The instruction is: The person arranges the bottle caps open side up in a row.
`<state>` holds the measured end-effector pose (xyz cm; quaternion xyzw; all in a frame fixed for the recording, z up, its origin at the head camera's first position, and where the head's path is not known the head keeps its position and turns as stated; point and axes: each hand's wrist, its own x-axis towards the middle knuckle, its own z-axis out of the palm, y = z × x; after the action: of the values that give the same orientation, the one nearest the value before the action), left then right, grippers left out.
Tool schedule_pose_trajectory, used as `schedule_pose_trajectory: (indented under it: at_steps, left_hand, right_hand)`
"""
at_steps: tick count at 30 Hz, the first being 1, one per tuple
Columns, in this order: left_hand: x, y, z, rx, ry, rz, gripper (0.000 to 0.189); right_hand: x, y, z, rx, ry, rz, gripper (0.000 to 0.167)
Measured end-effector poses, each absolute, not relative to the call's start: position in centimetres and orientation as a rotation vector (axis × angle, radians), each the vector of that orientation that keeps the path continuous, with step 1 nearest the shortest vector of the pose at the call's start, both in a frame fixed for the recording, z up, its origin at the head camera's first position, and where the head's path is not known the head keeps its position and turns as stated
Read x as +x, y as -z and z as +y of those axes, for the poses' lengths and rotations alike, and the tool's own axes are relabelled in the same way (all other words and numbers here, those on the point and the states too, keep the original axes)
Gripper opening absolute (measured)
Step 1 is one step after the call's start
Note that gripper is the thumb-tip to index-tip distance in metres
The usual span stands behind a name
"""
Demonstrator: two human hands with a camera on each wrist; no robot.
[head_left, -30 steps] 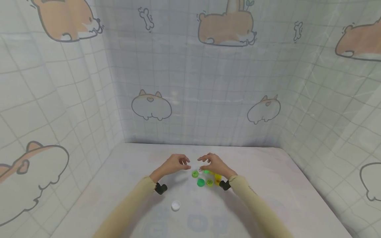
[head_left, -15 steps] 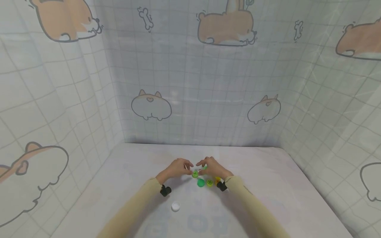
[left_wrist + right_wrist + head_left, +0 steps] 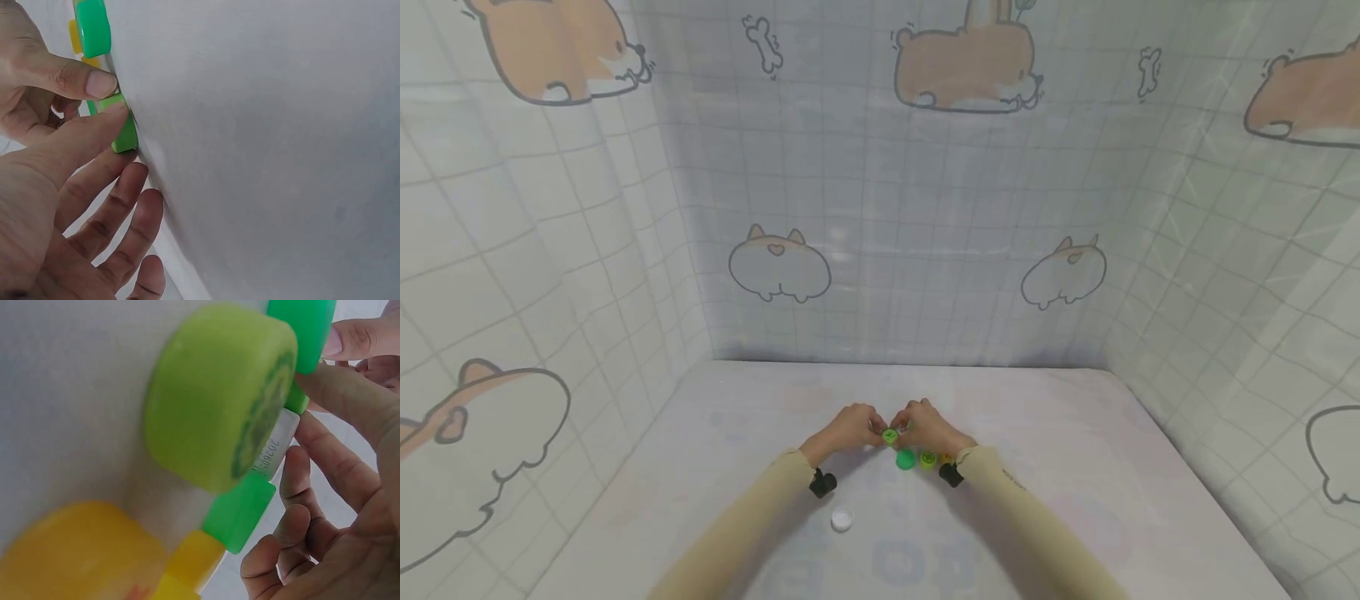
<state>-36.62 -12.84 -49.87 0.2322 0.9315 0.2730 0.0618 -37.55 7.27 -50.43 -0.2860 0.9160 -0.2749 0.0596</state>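
A small light green bottle cap (image 3: 890, 436) with a printed top is between both hands, near the table's middle. My left hand (image 3: 853, 427) pinches it; in the left wrist view the thumb lies on the cap (image 3: 127, 136) and the index finger is behind it, the other fingers loosely bent. My right hand (image 3: 928, 429) pinches the same cap from the other side, its thumb at the cap's edge. In the right wrist view, that cap (image 3: 298, 399) is partly hidden behind a darker green cap (image 3: 304, 331) and the fingers.
Close to the right hand sit the darker green cap (image 3: 906, 459), a yellow-green cap (image 3: 928, 459) and yellow caps (image 3: 81, 556). A white cap with a printed date (image 3: 279, 440) stands beside another green cap (image 3: 240, 512). A white round cap (image 3: 842, 520) lies nearer the front.
Both hands have come down and inward from hovering apart. Their fingers have closed on the light green cap, which has shifted slightly.
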Motion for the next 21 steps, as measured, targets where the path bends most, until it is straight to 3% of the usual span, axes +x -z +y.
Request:
schedule_pose_trajectory:
  at_steps: [21]
  left_hand:
    - [-36.34, 50.12, -12.90, 0.714, -0.906, 2.789, 0.025]
  right_hand:
    - [-37.45, 50.61, 7.00, -0.870, 0.864, 2.784, 0.026]
